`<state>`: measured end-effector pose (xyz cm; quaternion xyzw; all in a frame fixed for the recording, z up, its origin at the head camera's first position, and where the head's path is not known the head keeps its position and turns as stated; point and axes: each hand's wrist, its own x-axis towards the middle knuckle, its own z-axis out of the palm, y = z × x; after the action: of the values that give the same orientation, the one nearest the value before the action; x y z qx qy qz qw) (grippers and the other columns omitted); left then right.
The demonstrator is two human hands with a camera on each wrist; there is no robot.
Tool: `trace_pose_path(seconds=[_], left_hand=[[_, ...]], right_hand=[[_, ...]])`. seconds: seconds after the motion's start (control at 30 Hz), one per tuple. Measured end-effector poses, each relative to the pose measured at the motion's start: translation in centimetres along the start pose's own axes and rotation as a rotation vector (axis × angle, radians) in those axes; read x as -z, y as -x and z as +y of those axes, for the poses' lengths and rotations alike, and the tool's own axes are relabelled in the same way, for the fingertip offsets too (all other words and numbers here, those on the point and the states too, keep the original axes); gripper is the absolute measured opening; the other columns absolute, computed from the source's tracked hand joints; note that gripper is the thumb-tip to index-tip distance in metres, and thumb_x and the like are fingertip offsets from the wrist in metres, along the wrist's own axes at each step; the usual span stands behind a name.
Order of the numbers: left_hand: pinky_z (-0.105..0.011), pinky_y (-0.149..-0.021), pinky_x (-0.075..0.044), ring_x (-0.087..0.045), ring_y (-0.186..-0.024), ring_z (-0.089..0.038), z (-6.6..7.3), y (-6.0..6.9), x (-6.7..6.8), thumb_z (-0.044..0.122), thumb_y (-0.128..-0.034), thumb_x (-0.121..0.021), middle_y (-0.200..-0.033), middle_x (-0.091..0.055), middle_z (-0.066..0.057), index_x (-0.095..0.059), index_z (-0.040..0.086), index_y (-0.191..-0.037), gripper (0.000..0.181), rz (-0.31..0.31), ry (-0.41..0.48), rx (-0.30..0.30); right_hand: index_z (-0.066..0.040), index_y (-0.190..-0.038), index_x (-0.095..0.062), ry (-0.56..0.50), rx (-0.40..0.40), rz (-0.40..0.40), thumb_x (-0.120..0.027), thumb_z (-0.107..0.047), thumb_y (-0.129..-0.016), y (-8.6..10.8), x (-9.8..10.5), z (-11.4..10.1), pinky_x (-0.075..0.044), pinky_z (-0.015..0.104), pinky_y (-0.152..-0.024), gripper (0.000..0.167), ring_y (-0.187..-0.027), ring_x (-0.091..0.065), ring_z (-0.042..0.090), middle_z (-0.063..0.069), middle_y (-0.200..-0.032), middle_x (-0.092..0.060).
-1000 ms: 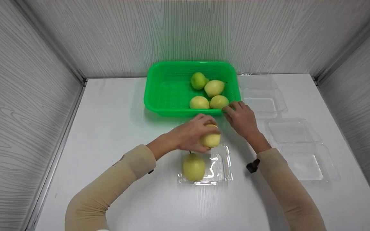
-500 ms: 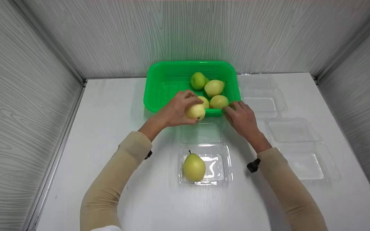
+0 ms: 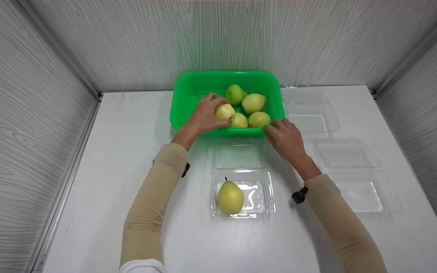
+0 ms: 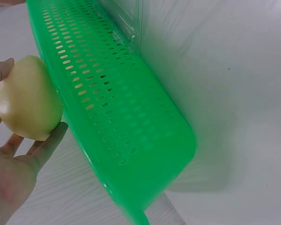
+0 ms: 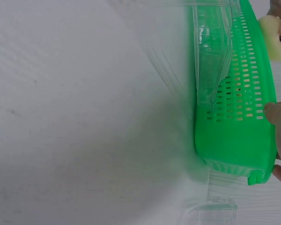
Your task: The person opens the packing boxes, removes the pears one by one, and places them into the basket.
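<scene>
My left hand (image 3: 203, 116) holds a pale yellow pear (image 3: 225, 112) over the front left part of the green plastic basket (image 3: 192, 96). In the left wrist view, curled fingers and thumb grip this pear (image 4: 30, 101) at the basket's rim. Several other pears, one of them a greener pear (image 3: 234, 94), lie in the basket's right half. My right hand (image 3: 286, 141) grips the basket's front right rim; the right wrist view shows its thumb (image 5: 270, 112) on the outer wall. A yellow-green pear (image 3: 230, 198) sits in the left half of an open clear plastic box (image 3: 259, 195).
Two more open clear boxes stand on the right of the white table: a back box (image 3: 307, 123) beside the basket and a nearer box (image 3: 359, 195). The nearest box's raised lid (image 3: 237, 156) lies between it and the basket. Grey wood-patterned walls surround the table.
My left hand has carried the held pear from above the clear box, back and left, into the basket area. The right hand has stayed on the rim.
</scene>
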<state>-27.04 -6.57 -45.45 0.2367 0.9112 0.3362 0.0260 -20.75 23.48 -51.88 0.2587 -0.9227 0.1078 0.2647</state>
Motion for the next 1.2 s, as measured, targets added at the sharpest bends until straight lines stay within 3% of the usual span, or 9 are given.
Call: trace_pose_path(seconds=[0.27,0.6,0.77,1.2], left_hand=[[-0.053,-0.106,-0.052,-0.052,-0.127,-0.039,-1.4,-1.2,-1.1,0.037,-0.0922,-0.078,-0.141,-0.053,-0.018,-0.062,0.012,-0.142,0.058,-0.02,-0.055,0.149],[-0.055,-0.113,-0.049,-0.051,-0.135,-0.045,-2.6,-2.1,-2.0,0.037,-0.0956,-0.074,-0.147,-0.053,-0.022,-0.059,0.01,-0.143,0.056,-0.048,-0.138,0.272],[-0.056,-0.118,-0.045,-0.051,-0.137,-0.044,-2.9,-2.5,-2.5,0.04,-0.0971,-0.073,-0.147,-0.053,-0.021,-0.058,0.008,-0.145,0.059,-0.116,-0.152,0.295],[-0.051,-0.115,-0.046,-0.054,-0.131,-0.035,-3.4,-3.0,-2.9,0.04,-0.0981,-0.073,-0.142,-0.057,-0.02,-0.058,0.006,-0.145,0.059,-0.154,-0.11,0.332]], right_hand=[[-0.012,-0.106,-0.073,-0.004,0.008,0.004,-0.075,-0.019,-0.098,-0.1,-0.2,0.1,-0.059,0.046,-0.074,0.011,-0.092,-0.065,0.036,0.014,-0.102,-0.068],[-0.013,-0.107,-0.074,-0.009,0.002,0.01,-0.074,-0.018,-0.099,-0.1,-0.2,0.1,-0.06,0.048,-0.075,0.01,-0.092,-0.065,0.036,0.014,-0.102,-0.068],[-0.013,-0.107,-0.074,-0.009,-0.01,0.009,-0.076,-0.018,-0.097,0.0,-0.1,0.2,-0.059,0.049,-0.073,0.011,-0.093,-0.065,0.036,0.014,-0.102,-0.068],[-0.012,-0.107,-0.075,-0.016,-0.02,-0.005,-0.076,-0.018,-0.097,-0.1,0.1,0.1,-0.059,0.048,-0.073,0.012,-0.093,-0.064,0.037,0.015,-0.103,-0.068]])
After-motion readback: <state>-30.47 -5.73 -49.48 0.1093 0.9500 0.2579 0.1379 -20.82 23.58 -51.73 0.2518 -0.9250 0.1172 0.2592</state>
